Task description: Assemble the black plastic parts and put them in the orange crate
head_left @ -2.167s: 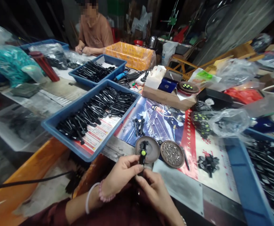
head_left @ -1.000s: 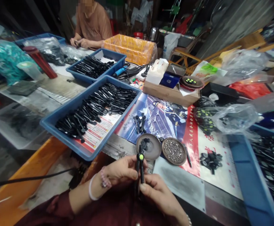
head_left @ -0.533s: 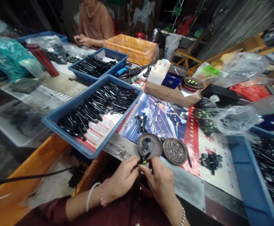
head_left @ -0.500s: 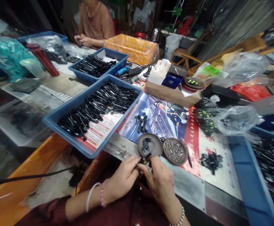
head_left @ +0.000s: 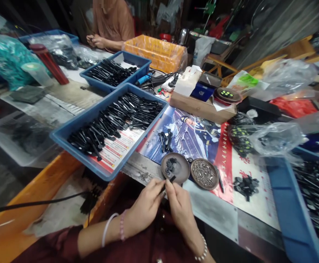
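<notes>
Both hands meet at the table's near edge, closed round one small black plastic part (head_left: pixel 173 178) whose tip pokes up between them. My left hand (head_left: pixel 149 197) pinches it from the left, and my right hand (head_left: pixel 179 201) presses on it with the thumb from the right. Most of the part is hidden by the fingers. Just beyond them stands a round dish (head_left: pixel 183 171) with small dark pieces in it. Beside it, to the right, another round dish (head_left: pixel 216 175) is full of small metal pins. Several black parts (head_left: pixel 165 140) lie on the poster behind the dishes.
A blue tray (head_left: pixel 86 168) of black strip-like parts stands left of the poster, with another blue tray (head_left: pixel 145 69) behind. At right lie a pile of dark pieces (head_left: pixel 246 186) and a blue bin (head_left: pixel 285 204). Across the table sits another person (head_left: pixel 115 25).
The black part has turned in my fingers, and its yellow-green spot no longer shows. My right hand has shifted its grip, bringing the thumb up against the left fingers.
</notes>
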The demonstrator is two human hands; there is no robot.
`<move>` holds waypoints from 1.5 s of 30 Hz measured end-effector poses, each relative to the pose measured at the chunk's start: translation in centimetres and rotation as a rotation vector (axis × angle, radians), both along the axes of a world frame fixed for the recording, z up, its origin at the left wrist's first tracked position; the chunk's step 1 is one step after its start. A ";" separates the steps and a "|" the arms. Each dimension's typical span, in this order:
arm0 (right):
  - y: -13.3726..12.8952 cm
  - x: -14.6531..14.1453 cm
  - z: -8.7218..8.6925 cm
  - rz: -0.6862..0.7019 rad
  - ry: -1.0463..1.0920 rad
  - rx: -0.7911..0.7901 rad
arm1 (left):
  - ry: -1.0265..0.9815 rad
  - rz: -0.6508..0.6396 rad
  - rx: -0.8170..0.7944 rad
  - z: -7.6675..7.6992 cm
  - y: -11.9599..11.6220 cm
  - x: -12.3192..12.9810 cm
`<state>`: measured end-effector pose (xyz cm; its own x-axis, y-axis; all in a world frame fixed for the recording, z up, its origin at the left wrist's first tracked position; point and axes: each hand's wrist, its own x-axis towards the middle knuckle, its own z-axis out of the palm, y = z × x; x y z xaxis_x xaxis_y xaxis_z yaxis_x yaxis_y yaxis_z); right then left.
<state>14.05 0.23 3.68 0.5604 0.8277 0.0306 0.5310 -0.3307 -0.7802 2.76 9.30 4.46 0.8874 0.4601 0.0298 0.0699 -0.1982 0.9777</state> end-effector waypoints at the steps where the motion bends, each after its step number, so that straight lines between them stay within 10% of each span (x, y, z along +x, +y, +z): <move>1: -0.2 0.3 0.2 0.033 0.087 0.008 | 0.001 0.008 -0.035 0.1 0.1 0.0; 9: -1.8 -0.5 0.1 0.268 0.254 0.008 | -0.021 0.218 -0.760 0.4 0.0 1.0; 20: -2.1 -1.4 0.3 0.276 0.364 0.062 | 0.172 -0.019 -0.325 1.3 2.2 0.1; 30: -3.8 1.4 1.8 0.485 0.562 -0.167 | 0.236 -0.273 -0.537 1.9 4.3 -1.8; 37: -3.7 3.2 2.7 0.564 0.798 -0.090 | 0.081 -0.462 -1.125 -0.8 5.2 -0.8; 45: -2.1 0.2 1.1 0.395 0.816 0.054 | -0.054 -0.156 -1.128 -0.9 2.4 0.6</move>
